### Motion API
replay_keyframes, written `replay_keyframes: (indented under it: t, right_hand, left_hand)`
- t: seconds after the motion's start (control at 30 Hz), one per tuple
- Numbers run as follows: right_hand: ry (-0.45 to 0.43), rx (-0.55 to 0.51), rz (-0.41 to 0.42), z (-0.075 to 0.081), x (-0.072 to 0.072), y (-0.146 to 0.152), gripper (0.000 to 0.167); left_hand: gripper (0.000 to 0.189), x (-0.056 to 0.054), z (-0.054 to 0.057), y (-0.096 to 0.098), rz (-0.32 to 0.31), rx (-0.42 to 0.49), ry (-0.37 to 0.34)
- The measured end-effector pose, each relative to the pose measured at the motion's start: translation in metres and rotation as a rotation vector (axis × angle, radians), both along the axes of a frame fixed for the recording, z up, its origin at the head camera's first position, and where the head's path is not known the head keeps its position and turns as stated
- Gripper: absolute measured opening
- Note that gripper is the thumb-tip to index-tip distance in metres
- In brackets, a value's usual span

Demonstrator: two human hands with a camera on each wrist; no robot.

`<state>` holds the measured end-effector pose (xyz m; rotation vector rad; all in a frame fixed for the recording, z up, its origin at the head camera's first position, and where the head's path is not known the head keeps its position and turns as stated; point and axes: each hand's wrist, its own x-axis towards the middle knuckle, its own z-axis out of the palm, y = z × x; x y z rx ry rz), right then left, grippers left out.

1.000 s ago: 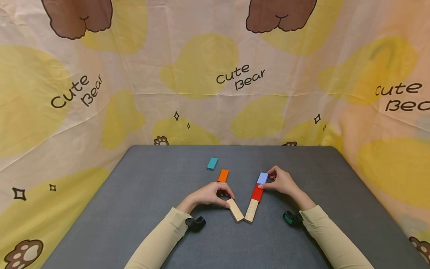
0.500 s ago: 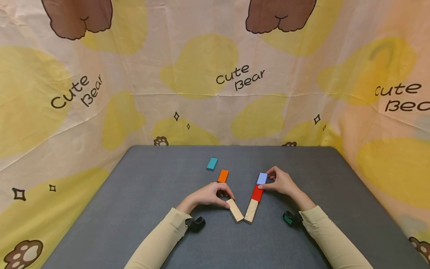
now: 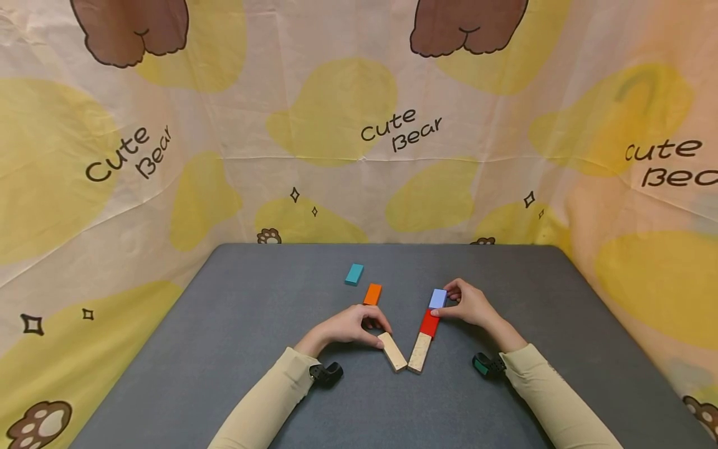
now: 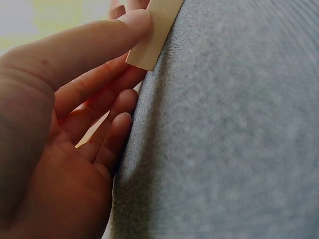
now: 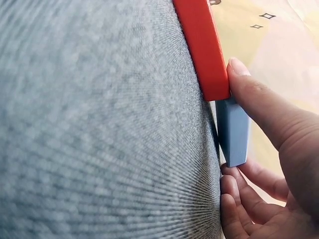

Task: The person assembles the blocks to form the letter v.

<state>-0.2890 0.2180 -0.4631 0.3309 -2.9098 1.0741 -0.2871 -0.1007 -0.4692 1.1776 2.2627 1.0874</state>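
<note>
On the grey table, two rows of flat blocks nearly meet at their near ends, like a V. My left hand (image 3: 352, 325) pinches the far end of a plain wooden block (image 3: 394, 352), thumb along its side; in the left wrist view the wooden block (image 4: 155, 35) sits under the thumb tip. To the right, a speckled wooden block (image 3: 419, 353), a red block (image 3: 429, 324) and a blue block (image 3: 438, 299) lie end to end. My right hand (image 3: 470, 304) holds the blue block (image 5: 233, 132), fingers at its far end and thumb near the seam with the red block (image 5: 202, 50).
An orange block (image 3: 373, 294) lies just beyond the left hand, its near end hidden. Farther back lies a teal block (image 3: 354, 274). Behind the table (image 3: 269, 274) hangs a patterned cloth (image 3: 336, 106). Both wrists wear black bands.
</note>
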Motion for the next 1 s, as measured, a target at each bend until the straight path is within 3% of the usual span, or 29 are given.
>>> replay_keyframes:
  t: [0.67,1.0]
  right_hand:
    - [0.003,-0.005,0.041,-0.0023,-0.001,0.0034,0.065]
    - [-0.007,-0.037,0.054,-0.0022,-0.0004,0.0061,0.063]
  left_hand:
    - [0.028,0.0003,-0.0003,0.0001,-0.034,0.022,0.037]
    - [0.027,-0.0003,0.0012,0.0004,-0.016,0.007,0.022]
